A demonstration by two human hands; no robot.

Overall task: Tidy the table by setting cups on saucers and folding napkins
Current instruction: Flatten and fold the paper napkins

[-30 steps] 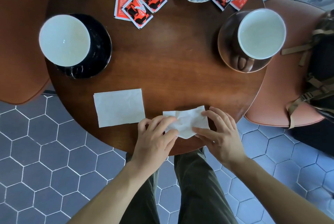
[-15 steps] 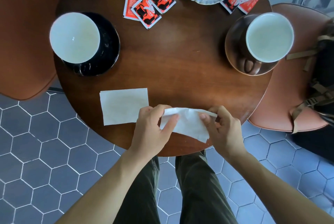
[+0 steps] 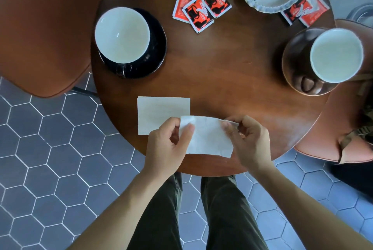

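White napkin pinched by left hand & right hand, thumbs up top

Single head view; looks steeply down, close over round table near edge; floor below.

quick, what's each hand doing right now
Left hand: closed, pinching the left end of the crumpled napkin.
Right hand: closed, pinching the right end of the same napkin.
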